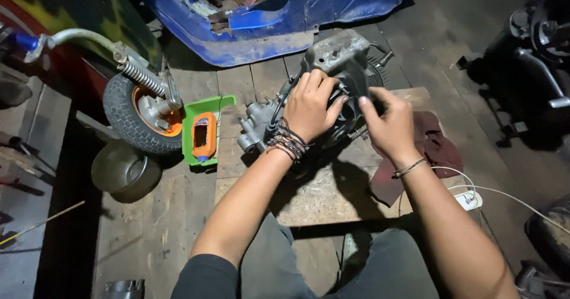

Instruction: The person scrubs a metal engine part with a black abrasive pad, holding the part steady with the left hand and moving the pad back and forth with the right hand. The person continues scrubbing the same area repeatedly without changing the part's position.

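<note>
Gripping a grey scooter engine (332,91) on a wooden board (320,198) at centre, the left hand (312,106) clasps its top; the right hand (389,124) pinches a part on its right side. Engine looks largely assembled; fitting unfinished.

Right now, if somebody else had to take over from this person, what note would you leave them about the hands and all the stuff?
Left hand: palm down on top of the grey engine, fingers curled over it.
Right hand: on the engine's right side, fingertips pinching a small part I cannot make out.
The engine lies on a wooden board on the plank floor, with a dark red rag to its right.
Nearby: a green tray holding an orange bottle, a small wheel, a metal bowl, a blue scooter body and a white power strip.
Done and left: cannot be judged from this view.
</note>
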